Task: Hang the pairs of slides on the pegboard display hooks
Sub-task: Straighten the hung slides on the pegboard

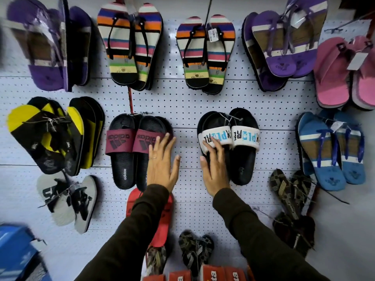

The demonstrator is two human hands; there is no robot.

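A black pair of slides with maroon straps (pixel 129 146) hangs on the white pegboard (pixel 186 110) at centre left. My left hand (pixel 163 163) lies flat and open against its right slide, fingers spread, holding nothing. To the right hangs a black pair of slides with white lettered straps (pixel 241 138). My right hand (pixel 215 169) rests open on the left slide of that pair, fingertips touching the white strap. A red slide (pixel 162 226) hangs below, partly hidden by my left sleeve.
Striped flip-flops (pixel 205 55), purple pairs (pixel 280 45), pink (pixel 345 76), blue (pixel 330 151), yellow-black (pixel 50 134) and grey (pixel 69 201) pairs fill the surrounding hooks. Dark strappy sandals (pixel 292 201) hang lower right. Orange boxes (pixel 203 274) sit at the bottom, a blue box (pixel 16 254) at lower left.
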